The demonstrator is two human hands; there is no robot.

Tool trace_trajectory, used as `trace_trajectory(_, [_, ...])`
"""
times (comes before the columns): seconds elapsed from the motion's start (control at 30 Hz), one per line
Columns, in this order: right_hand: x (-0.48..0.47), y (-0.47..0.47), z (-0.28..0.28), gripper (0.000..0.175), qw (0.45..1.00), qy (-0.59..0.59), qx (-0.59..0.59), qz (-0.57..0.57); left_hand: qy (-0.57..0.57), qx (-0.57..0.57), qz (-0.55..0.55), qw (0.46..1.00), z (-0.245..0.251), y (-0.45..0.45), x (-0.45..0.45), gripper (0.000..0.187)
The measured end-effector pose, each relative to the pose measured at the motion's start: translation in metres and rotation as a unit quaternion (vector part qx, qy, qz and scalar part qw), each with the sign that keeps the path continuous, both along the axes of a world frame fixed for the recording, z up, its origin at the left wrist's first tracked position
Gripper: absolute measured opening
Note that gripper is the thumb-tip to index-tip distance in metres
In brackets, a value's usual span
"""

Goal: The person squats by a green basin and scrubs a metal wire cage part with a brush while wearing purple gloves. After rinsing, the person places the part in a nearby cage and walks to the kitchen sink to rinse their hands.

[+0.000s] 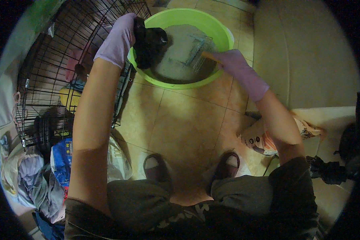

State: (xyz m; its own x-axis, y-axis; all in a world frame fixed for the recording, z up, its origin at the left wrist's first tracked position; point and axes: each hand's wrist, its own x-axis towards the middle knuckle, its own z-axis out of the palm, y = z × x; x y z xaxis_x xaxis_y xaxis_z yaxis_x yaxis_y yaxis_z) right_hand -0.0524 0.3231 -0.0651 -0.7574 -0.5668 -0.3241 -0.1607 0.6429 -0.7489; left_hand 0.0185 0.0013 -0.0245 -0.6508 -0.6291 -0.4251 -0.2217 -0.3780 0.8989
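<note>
A bright green plastic basin stands on the tiled floor, holding pale grey granular litter. In a lilac glove, my left hand grips a black plastic bag over the basin's left rim. The bag's mouth is too dark to make out. My right hand, gloved likewise, is closed around the orange handle of a wire litter scoop. The scoop's wire head is over the litter at the right side and looks blurred. Whether its wires touch the litter I cannot tell.
A black wire cage with cloths inside runs along the left. Below it lie piled clothes and a blue printed bag. At right are a beige panel, a printed sack and a knotted black bag.
</note>
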Motion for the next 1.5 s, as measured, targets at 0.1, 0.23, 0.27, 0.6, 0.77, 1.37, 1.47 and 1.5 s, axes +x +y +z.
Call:
trace_trajectory(0.1, [0.002,0.003,0.008,0.043,0.999,0.024,-0.039,-0.027,0.002,0.047,-0.014,0.999,-0.005,-0.003,-0.002,0.021])
trace_trajectory(0.23, [-0.006,0.006,0.009,0.042,0.997,0.049,-0.046,-0.033,-0.04,0.006,-0.077,0.996,-0.007,-0.005,0.001,0.024])
trace_trajectory(0.27, [-0.009,0.006,0.009,0.041,0.997,0.04,-0.035,-0.048,-0.044,-0.003,-0.065,0.997,-0.008,-0.002,0.001,0.022])
trace_trajectory(0.6, [-0.022,-0.011,0.046,0.043,0.987,0.161,-0.003,0.01,-0.075,-0.031,-0.038,0.996,-0.013,0.022,-0.006,0.025])
trace_trajectory(0.77, [0.011,-0.048,0.077,0.044,0.91,0.388,-0.013,0.146,-0.072,0.008,-0.084,0.994,-0.015,0.029,-0.013,0.025])
trace_trajectory(1.37, [-0.036,-0.048,0.065,0.04,0.913,0.311,0.255,0.069,0.005,-0.287,-0.184,0.94,0.023,0.026,-0.001,0.022])
trace_trajectory(1.47, [-0.049,-0.049,0.042,0.04,0.923,0.235,0.279,0.122,0.076,-0.181,-0.145,0.97,0.049,0.023,-0.001,0.02])
trace_trajectory(1.5, [-0.05,-0.05,0.037,0.04,0.929,0.217,0.28,0.111,0.103,-0.087,-0.108,0.985,0.059,0.022,-0.003,0.02])
